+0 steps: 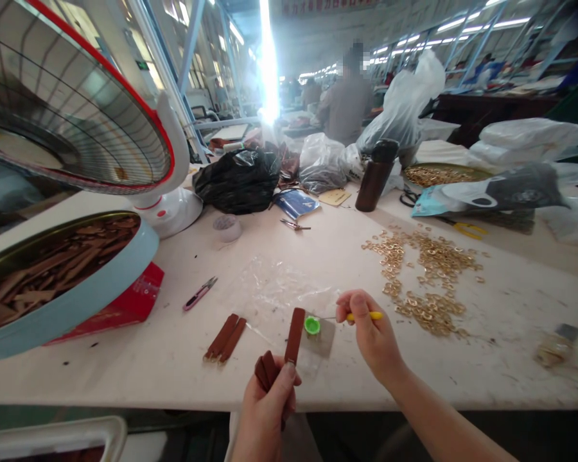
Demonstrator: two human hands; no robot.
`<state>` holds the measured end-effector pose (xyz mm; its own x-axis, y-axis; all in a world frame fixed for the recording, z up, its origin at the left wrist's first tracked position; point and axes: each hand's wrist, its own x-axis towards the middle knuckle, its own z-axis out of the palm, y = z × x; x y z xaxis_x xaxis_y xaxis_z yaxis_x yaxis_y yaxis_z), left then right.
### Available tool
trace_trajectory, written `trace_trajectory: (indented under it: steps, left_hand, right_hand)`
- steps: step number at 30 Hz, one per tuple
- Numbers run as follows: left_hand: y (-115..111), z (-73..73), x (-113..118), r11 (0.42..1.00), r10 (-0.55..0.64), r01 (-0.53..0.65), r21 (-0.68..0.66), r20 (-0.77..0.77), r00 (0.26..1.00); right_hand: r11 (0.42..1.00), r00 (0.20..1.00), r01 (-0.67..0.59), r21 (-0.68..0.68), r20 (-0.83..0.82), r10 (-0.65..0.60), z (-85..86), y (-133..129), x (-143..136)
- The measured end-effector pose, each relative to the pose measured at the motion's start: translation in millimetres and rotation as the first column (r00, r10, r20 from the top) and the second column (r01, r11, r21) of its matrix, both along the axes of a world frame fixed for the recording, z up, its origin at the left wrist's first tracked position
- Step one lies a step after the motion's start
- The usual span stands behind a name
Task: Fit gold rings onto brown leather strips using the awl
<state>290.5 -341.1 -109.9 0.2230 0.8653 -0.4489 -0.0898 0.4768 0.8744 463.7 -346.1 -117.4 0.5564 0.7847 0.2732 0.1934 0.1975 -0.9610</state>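
My left hand (pixel 272 394), near the table's front edge, is closed around several brown leather strips (pixel 295 335), one of them pointing upward from the thumb. Just right of that strip is a small green cap (pixel 312 325) on a clear plastic piece (pixel 324 340). My right hand (pixel 368 330) pinches a thin tool with a yellow handle (pixel 365 316), its metal tip reaching left toward the green cap. More brown strips with metal ends (pixel 225 338) lie on the table left of my left hand.
Gold rings (pixel 433 256) are scattered at right. Pink snips (pixel 200 294), a tape roll (pixel 227 228) and a blue-rimmed tray of leather pieces (pixel 77 295) are at left, below a fan (pixel 168 208). Behind stand a dark bottle (pixel 376 176) and bags (pixel 238 179). A person (pixel 349 106) is farther back.
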Motion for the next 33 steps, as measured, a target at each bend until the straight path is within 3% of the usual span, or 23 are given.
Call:
trace_trajectory:
  steps: [3,6,8,12,16,23,29,33]
  left_hand:
    - [-1.9,3.2,3.4,0.999,-0.038,0.038,-0.007,0.001,0.999]
    - [-7.6,9.2,8.2,0.997,-0.078,0.077,-0.015,-0.004,0.997]
    - [-13.3,14.1,11.1,0.994,-0.11,0.11,-0.004,0.003,0.994]
    - [-24.8,23.4,14.1,0.985,-0.168,0.166,0.04,0.05,0.984]
    - [-34.0,31.4,14.3,0.97,-0.239,0.236,0.063,0.053,0.97]
    - [-52.7,43.0,15.3,0.978,-0.188,0.185,0.101,0.029,0.982]
    - [-62.3,47.9,13.8,0.987,-0.145,0.14,0.083,0.05,0.988]
    - [-66.0,52.4,12.8,0.986,-0.152,0.146,0.08,0.066,0.986]
  right_hand:
    - [0.993,0.974,0.084,0.078,-0.216,-0.066,16.3,-11.7,3.5]
    - [0.984,0.877,0.096,0.151,-0.48,-0.012,37.0,-32.4,1.0]
    - [0.983,0.839,0.068,0.169,-0.543,0.035,49.3,-47.8,-3.9]
    - [0.983,0.855,0.033,0.182,-0.515,0.067,63.4,-69.0,-13.6]
    - [0.975,0.863,-0.001,0.223,-0.492,0.113,65.7,-79.0,-16.4]
    - [0.966,0.889,-0.052,0.255,-0.428,0.161,65.7,-96.4,-17.9]
    - [0.941,0.909,0.094,0.326,-0.413,0.052,83.1,-114.5,-10.2]
    - [0.941,0.966,0.202,0.27,-0.212,-0.146,80.8,-128.2,-5.2]
